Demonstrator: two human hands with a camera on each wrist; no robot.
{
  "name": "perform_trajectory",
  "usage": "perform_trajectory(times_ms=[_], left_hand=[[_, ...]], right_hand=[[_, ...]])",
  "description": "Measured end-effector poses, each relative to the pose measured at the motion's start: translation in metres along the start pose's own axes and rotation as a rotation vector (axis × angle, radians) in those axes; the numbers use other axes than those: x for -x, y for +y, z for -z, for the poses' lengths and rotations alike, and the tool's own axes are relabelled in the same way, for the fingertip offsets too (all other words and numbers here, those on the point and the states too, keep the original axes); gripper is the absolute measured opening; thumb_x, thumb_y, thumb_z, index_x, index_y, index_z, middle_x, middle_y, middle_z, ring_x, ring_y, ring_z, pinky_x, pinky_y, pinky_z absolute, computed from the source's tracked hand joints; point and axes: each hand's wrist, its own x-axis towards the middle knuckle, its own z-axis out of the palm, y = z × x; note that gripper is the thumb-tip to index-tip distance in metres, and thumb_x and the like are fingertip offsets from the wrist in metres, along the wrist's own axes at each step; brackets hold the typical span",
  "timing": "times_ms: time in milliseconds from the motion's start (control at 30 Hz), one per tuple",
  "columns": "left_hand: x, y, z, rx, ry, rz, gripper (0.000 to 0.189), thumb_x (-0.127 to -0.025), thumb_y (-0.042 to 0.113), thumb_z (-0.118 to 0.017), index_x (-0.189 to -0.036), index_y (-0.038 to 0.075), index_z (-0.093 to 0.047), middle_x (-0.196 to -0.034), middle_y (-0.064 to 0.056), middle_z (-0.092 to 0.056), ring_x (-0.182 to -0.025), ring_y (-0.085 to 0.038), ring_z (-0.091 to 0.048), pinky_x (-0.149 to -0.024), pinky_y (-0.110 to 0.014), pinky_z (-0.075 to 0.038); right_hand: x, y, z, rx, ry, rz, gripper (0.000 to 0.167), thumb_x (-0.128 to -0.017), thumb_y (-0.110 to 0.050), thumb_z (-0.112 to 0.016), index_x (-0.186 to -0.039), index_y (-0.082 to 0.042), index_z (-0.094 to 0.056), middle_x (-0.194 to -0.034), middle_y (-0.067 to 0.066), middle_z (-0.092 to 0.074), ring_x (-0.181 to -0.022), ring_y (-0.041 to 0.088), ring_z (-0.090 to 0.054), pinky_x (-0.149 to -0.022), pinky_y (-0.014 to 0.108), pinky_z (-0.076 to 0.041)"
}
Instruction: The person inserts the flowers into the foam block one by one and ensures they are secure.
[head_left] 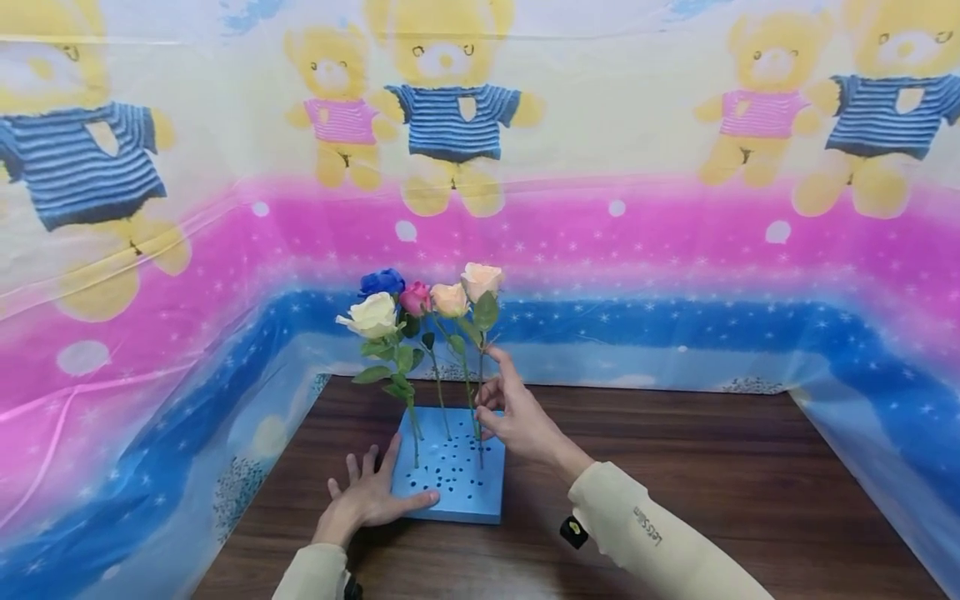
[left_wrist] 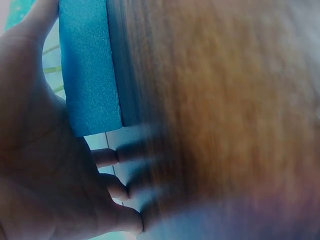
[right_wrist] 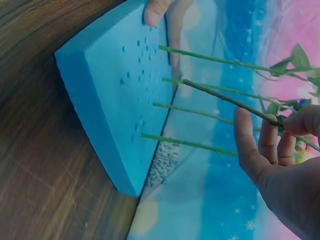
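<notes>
My right hand (head_left: pixel 513 412) pinches the stem of a pale peach rose (head_left: pixel 482 282) upright over the right side of a blue foam board (head_left: pixel 487 500). In the right wrist view that rose's bare stem (right_wrist: pixel 220 95) ends short of the board, clear of its surface. Several other roses stand in the board: a white one (head_left: pixel 371 317), a blue one (head_left: pixel 382 282), a pink one (head_left: pixel 416 297) and a second peach one (head_left: pixel 450 300). My left hand (head_left: pixel 371 492) lies at the board's left edge, thumb on its top and the other fingers spread beside it.
Many small holes (head_left: pixel 442 475) dot the board's top. It lies on a dark wood-grain table (head_left: pixel 675 483). A printed curtain (head_left: pixel 600 250) with teddy bears rises behind the table and along its sides.
</notes>
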Motion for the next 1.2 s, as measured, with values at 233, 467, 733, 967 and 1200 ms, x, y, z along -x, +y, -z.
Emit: perform_trajectory(times_ms=[233,467,733,967,1200], left_hand=[[0.000,0.000,0.000,0.005,0.001,0.005,0.137,-0.084,0.091,-0.072,-0.182,0.022,-0.005,-0.181,-0.037,-0.006,-0.162,-0.067,0.010,-0.116,-0.094,0.006],[-0.001,0.001,0.001,-0.014,0.003,0.010,0.137,-0.084,0.090,-0.072,-0.182,0.021,-0.006,-0.181,-0.037,-0.008,-0.163,-0.068,0.007,-0.116,-0.095,0.002],[-0.002,0.000,-0.002,-0.025,0.011,0.013,0.139,-0.082,0.092,-0.073,-0.182,0.021,-0.006,-0.180,-0.038,-0.010,-0.162,-0.070,0.006,-0.116,-0.095,0.001],[0.000,0.001,-0.001,-0.015,0.005,0.022,0.139,-0.082,0.092,-0.073,-0.182,0.022,-0.006,-0.181,-0.037,-0.009,-0.163,-0.068,0.007,-0.117,-0.094,0.001],[0.000,0.001,0.001,-0.016,0.007,0.026,0.138,-0.082,0.091,-0.073,-0.182,0.022,-0.007,-0.181,-0.037,-0.010,-0.163,-0.068,0.006,-0.117,-0.094,0.001]], right_hand=[[-0.007,0.008,-0.015,0.038,-0.007,0.022,0.087,-0.112,0.003,-0.060,-0.176,-0.035,-0.015,-0.117,0.016,-0.060,-0.102,0.034,-0.071,-0.078,0.047,-0.068],[-0.011,0.020,-0.028,0.083,0.018,0.029,0.085,-0.113,0.000,-0.062,-0.176,-0.031,-0.013,-0.120,0.015,-0.062,-0.102,0.023,-0.071,-0.081,0.046,-0.068],[-0.015,0.033,-0.042,0.133,0.026,0.047,0.084,-0.111,0.002,-0.064,-0.174,-0.027,-0.018,-0.117,0.011,-0.063,-0.102,0.019,-0.069,-0.080,0.030,-0.065],[-0.015,0.042,-0.046,0.150,0.019,0.038,0.085,-0.111,0.004,-0.062,-0.175,-0.028,-0.017,-0.116,0.008,-0.062,-0.102,0.019,-0.069,-0.081,0.031,-0.065],[-0.016,0.048,-0.052,0.153,-0.009,0.002,0.080,-0.113,0.002,-0.060,-0.174,-0.028,-0.019,-0.116,0.008,-0.060,-0.101,0.019,-0.069,-0.079,0.032,-0.064]])
